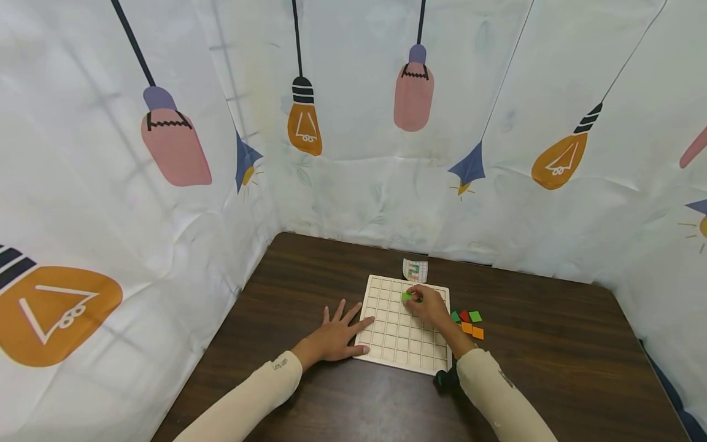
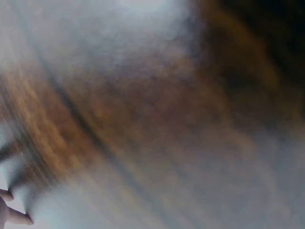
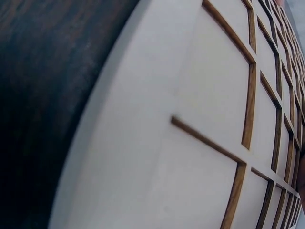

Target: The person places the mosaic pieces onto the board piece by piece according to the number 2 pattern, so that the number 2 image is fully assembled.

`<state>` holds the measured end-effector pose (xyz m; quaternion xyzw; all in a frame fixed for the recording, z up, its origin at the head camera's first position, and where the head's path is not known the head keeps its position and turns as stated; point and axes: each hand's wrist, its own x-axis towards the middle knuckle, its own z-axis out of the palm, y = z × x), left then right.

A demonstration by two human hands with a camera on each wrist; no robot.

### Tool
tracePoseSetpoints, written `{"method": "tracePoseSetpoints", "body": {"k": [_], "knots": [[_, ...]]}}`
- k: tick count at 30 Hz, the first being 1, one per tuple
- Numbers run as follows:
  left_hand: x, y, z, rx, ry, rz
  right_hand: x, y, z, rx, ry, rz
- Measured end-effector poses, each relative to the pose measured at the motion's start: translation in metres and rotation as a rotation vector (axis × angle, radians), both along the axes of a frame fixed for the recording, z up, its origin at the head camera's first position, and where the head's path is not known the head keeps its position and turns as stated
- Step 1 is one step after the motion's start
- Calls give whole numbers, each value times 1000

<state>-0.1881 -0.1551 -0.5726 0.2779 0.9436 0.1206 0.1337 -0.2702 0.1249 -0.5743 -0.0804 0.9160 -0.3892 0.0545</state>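
The right hand [image 1: 429, 305] pinches a green tile [image 1: 405, 297] on the grid board [image 1: 394, 341], toward the far edge of the surface [image 1: 552, 344]; best squared before release, the left hand [image 1: 334, 337], fingers spread, bracing the board.

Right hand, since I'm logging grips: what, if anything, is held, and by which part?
The right hand pinches a green tile, seemingly by its edges; exact contact is too small to tell.

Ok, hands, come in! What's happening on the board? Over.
Right hand pinches a green tile at the grid board. Left hand spread out at the board's left edge. Loose tiles beside it, apparently not in the way.
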Motion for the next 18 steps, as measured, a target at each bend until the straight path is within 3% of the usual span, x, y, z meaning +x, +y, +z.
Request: {"method": "tracePoseSetpoints", "body": {"k": [18], "knots": [[2, 0, 1, 17, 9, 6, 8, 15, 9, -89, 13, 63]]}}
